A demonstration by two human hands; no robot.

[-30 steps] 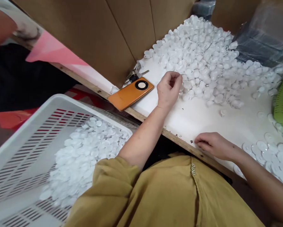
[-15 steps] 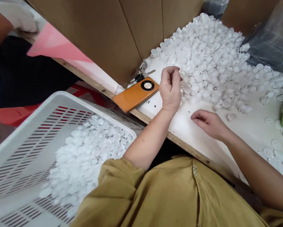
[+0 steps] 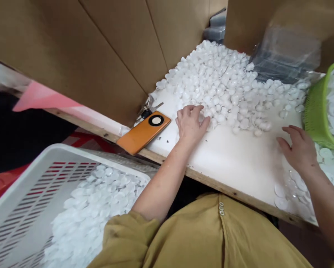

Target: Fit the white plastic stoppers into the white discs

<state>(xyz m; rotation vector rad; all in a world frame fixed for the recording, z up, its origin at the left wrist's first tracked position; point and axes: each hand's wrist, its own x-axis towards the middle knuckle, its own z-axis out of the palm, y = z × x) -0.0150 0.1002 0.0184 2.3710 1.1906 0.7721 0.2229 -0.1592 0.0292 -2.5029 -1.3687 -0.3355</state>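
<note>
My left hand point(image 3: 191, 123) is at the near edge of a heap of small white plastic caps point(image 3: 220, 82), its fingers spread and curved over the closest ones. Nothing held shows in it. Over to the right, my right hand point(image 3: 298, 149) hovers with fingers apart and no object in them. Beneath and beside it lie loose white discs point(image 3: 292, 186) on the white tabletop point(image 3: 239, 160). A green basket point(image 3: 314, 108), filled with similar white pieces, stands just beyond that hand.
An orange phone point(image 3: 141, 136) and keys point(image 3: 147, 111) lie left of my left hand. A white slotted crate point(image 3: 55, 149) holding many white discs sits below the table edge. Cardboard walls point(image 3: 113, 44) and clear plastic bags point(image 3: 289, 56) border the heap.
My left hand has lowered toward the caps and opened its fingers. My right hand has moved right, toward the green basket, and opened. The camera view has turned right, bringing the basket into sight.
</note>
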